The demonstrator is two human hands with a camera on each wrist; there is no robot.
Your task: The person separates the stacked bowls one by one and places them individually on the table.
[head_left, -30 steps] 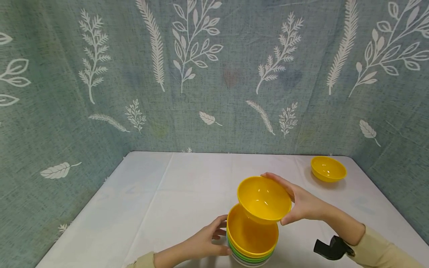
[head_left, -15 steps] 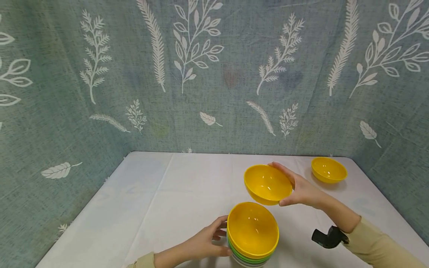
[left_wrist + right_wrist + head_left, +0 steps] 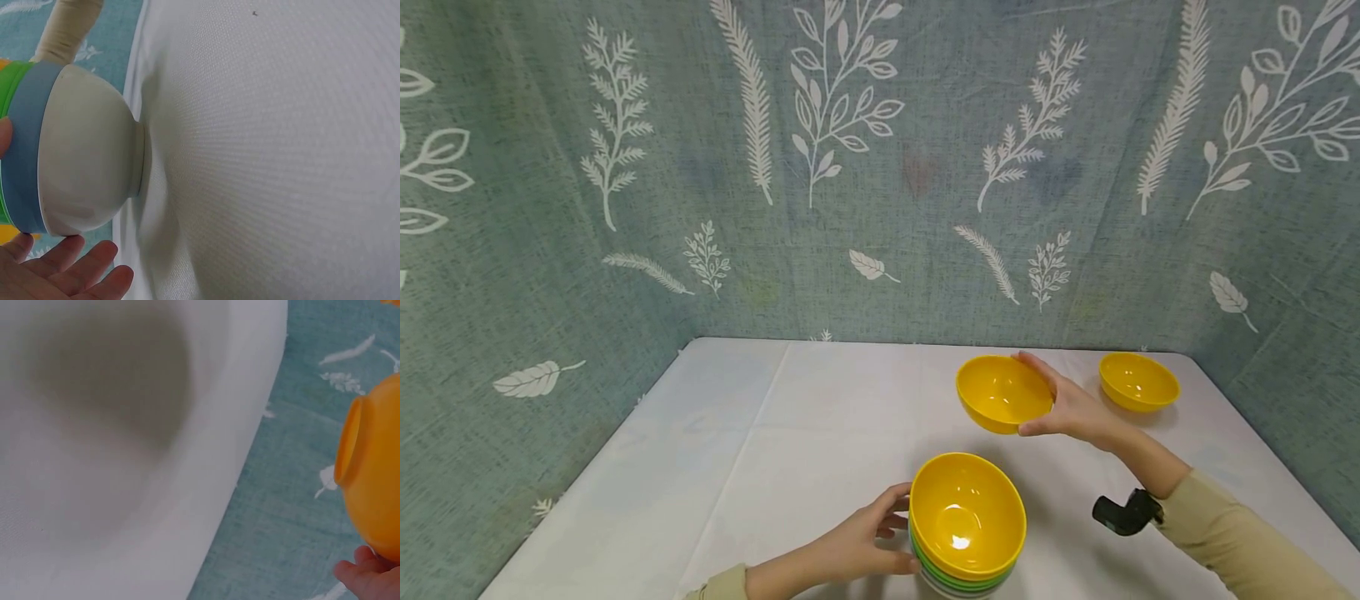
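My right hand (image 3: 1071,410) holds a yellow bowl (image 3: 1000,394) by its right side, up in the air beyond the stack. The right wrist view shows the underside and foot ring of this bowl (image 3: 378,475), with fingertips (image 3: 365,572) at its edge. Nearer to me, a stack of nested bowls has a yellow bowl (image 3: 967,517) on top. Lower down come a green bowl (image 3: 9,87), a blue-grey bowl (image 3: 26,156) and a white bowl (image 3: 90,150) at the base. Around the stack's left side my left hand (image 3: 857,537) curves, thumb in front and fingers behind.
Another yellow bowl (image 3: 1138,382) stands upright at the table's far right corner. A white cloth covers the table (image 3: 820,433), and leaf-patterned green fabric (image 3: 880,167) rises behind it and at both sides. A black device (image 3: 1127,512) is strapped at my right wrist.
My right hand has lifted the yellow bowl off the stack's opening and carried it away from me and slightly right. The left hand stays at the stack.
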